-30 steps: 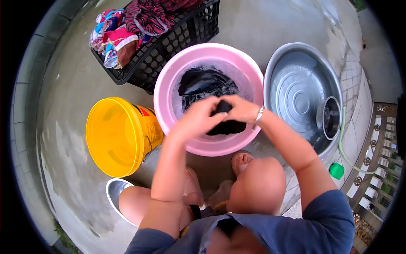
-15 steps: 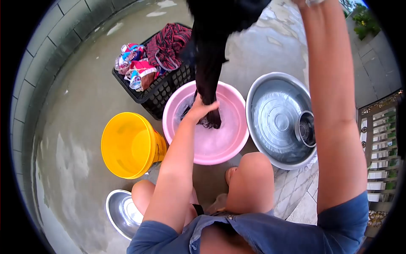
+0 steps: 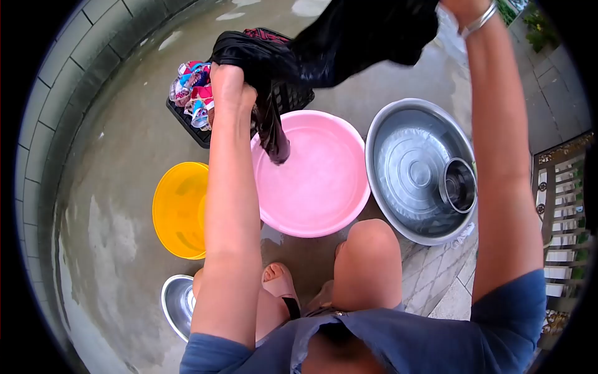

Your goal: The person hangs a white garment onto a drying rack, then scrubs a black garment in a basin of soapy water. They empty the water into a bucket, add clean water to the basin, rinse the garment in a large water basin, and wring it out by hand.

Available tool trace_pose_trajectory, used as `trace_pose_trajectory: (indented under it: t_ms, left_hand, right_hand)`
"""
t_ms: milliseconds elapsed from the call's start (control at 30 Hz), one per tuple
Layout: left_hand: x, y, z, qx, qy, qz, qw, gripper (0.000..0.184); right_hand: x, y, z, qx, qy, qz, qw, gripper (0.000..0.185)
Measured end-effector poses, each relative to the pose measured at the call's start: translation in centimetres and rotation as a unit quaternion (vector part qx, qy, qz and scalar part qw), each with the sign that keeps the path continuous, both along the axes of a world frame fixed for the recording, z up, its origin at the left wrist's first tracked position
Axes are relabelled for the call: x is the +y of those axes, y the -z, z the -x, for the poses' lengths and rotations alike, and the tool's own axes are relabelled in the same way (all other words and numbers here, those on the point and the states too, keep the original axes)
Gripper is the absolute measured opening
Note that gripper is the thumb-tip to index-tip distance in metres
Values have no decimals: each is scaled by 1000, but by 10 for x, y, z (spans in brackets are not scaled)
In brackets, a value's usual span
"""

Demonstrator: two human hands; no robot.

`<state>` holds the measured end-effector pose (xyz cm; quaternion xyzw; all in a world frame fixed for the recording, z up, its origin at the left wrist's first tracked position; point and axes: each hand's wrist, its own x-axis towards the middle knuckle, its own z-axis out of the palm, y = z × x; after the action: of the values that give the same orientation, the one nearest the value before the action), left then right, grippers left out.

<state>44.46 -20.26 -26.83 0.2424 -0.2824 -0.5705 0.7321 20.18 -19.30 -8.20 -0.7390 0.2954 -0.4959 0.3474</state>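
A wet black cloth (image 3: 336,47) is stretched in the air between my two hands, above the pink basin (image 3: 314,181). My left hand (image 3: 230,84) is closed round its left part, and a loose end hangs down over the basin's left rim. At the top right, my right hand (image 3: 462,11) is beside the cloth's other end, partly cut off by the frame's edge, its fingers hidden. The pink basin holds cloudy water.
A black crate (image 3: 199,134) with coloured clothes (image 3: 192,87) stands behind left. Nearer are a yellow bucket (image 3: 177,209) and a small metal bowl (image 3: 180,302). At right, a large metal basin (image 3: 411,168) holds water and a small pot (image 3: 459,185).
The black cloth was lifted out of the pink basin and is now spread sideways. My left hand rose from over the basin to the crate side; my right hand went up and right.
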Motion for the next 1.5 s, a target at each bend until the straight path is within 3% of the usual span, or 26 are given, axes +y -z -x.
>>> trace_pose_trajectory:
  t_ms: [33, 100, 167, 233, 333, 367, 433, 500, 567, 633, 667, 767, 833, 900, 933, 967, 1033, 1067, 1100, 1167, 1200, 1233, 1367, 1400, 1467, 1500]
  left_hand:
    - [2, 5, 4, -2, -1, -3, 1000, 7]
    - [8, 23, 9, -70, 33, -31, 996, 9]
    - [13, 65, 12, -140, 26, -82, 986, 13]
    - [24, 110, 13, -226, 20, -106, 968, 18]
    - [35, 196, -3, -498, 35, -83, 862, 29]
    - [54, 199, 2, -565, 17, -86, 821, 34]
    - [68, 265, -4, -670, 33, -109, 734, 36]
    - [86, 277, -5, -755, 137, -203, 609, 42]
    - [105, 298, -7, -791, 200, -233, 529, 47]
    - [112, 311, -12, -807, 313, -185, 466, 52]
    - [109, 302, -7, -808, 353, -202, 425, 57]
    - [107, 309, -2, -820, 377, -202, 380, 60]
    - [106, 302, -6, -818, 385, -209, 373, 63]
    - [113, 288, -16, -812, 309, -171, 464, 64]
    - [114, 292, -29, -784, 311, -135, 520, 67]
    - [114, 291, -33, -783, 313, -139, 519, 67]
    - [108, 285, -34, -619, 235, -307, 684, 67]
    - [112, 303, -36, -652, 149, -354, 654, 66]
    - [112, 295, -30, -653, 146, -353, 654, 66]
    - [114, 275, -7, -343, 183, -621, 681, 75]
    - [115, 306, -14, -190, 239, -660, 686, 83]
    - [119, 288, -11, -94, 318, -564, 756, 80]
    - [120, 279, 0, 76, 369, -459, 805, 64]
    - [122, 266, 4, 110, 399, -420, 808, 59]
    - [126, 284, 4, 100, 307, -410, 853, 48]
    - [128, 293, 1, 94, 259, -404, 872, 43]
  right_hand:
    - [6, 21, -2, 367, 165, 126, 907, 17]
    - [2, 101, -2, 155, 115, -115, 974, 20]
    - [19, 163, -7, 188, 53, -98, 976, 20]
    - [25, 224, -4, 199, -11, -204, 958, 20]
    - [33, 299, -5, 296, -11, -209, 932, 24]
    - [35, 322, -3, 351, -4, -190, 917, 24]
    - [34, 360, -1, 461, -34, -179, 869, 25]
    - [34, 379, -9, 600, -28, -214, 771, 32]
    - [34, 389, -15, 700, -66, -262, 661, 35]
    - [43, 398, -38, 784, 19, -177, 594, 39]
    - [54, 420, -45, 766, 67, -58, 637, 43]
    - [63, 454, -90, 702, -42, -22, 710, 94]
    - [79, 515, -106, 667, 3, 58, 743, 70]
    - [96, 526, -107, 665, -27, 89, 741, 48]
    - [96, 532, -103, 656, -94, 6, 749, 41]
    - [93, 528, -97, 642, -160, -77, 746, 34]
    - [91, 553, -91, 632, -75, -226, 738, 24]
    - [86, 541, -90, 620, -82, -271, 732, 26]
    - [83, 519, -89, 606, -89, -315, 724, 28]
    - [93, 478, -88, 539, -70, -207, 813, 35]
    - [95, 456, -87, 496, -81, -194, 842, 40]
    - [101, 442, -88, 395, -61, -158, 903, 39]
    - [111, 378, -105, 51, -150, -87, 983, 31]
    - [114, 368, -107, 23, -177, -83, 980, 31]
    - [112, 342, -102, 15, -238, -89, 967, 31]
    - [108, 340, -98, 8, -208, -69, 976, 32]
